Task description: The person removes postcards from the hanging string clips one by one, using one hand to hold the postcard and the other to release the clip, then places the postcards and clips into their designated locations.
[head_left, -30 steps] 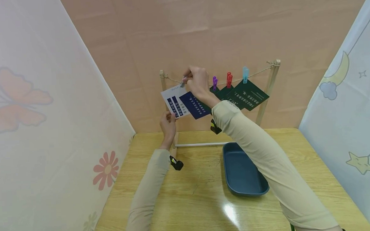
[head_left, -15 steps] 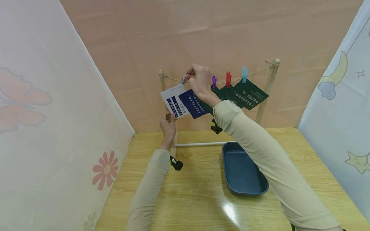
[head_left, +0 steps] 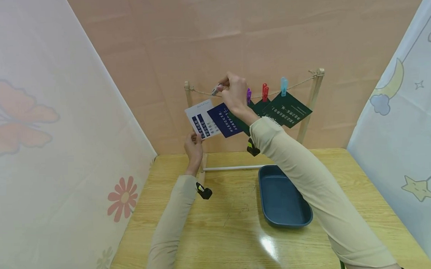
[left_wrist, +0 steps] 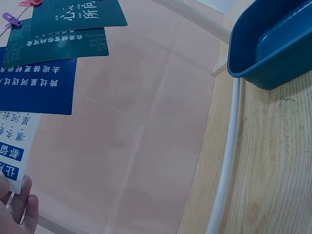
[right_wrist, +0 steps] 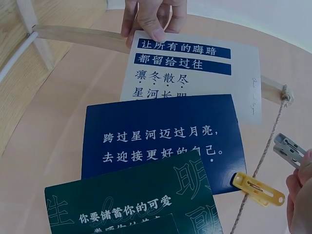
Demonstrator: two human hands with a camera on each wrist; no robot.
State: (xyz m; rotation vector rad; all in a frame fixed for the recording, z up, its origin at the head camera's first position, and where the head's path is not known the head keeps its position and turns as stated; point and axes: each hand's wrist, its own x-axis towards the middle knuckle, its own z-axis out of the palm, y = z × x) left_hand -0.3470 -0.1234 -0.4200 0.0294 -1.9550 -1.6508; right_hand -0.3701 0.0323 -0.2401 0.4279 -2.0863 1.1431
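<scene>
smooth paper cards (right_wrist: 161, 119), rough twine (right_wrist: 266, 147); grey clip (right_wrist: 288, 149) perhaps plastic

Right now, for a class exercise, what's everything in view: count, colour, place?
Table: one, yellowish, foreground
Backdrop: one, peach, behind
Side panels: two, white, either side
Tray: one, dark blue, on the table
Posts: two, pale wood, rear
Rod: one, white, low between posts
Rope: one, tan, between posts
White card: one, white-blue, leftmost
Navy card: one, navy, overlapping white card
Green cards: at least three, dark green, rightmost
Grey clip: one, grey, above white card
Yellow clip, purple clip, red clip, light-blue clip: one each, along rope
Wrist cameras: two, black, wrists
Sleeves: two, beige, forearms
Left hand: one, bare, gripping white card
Right hand: one, bare, pinching grey clip
</scene>
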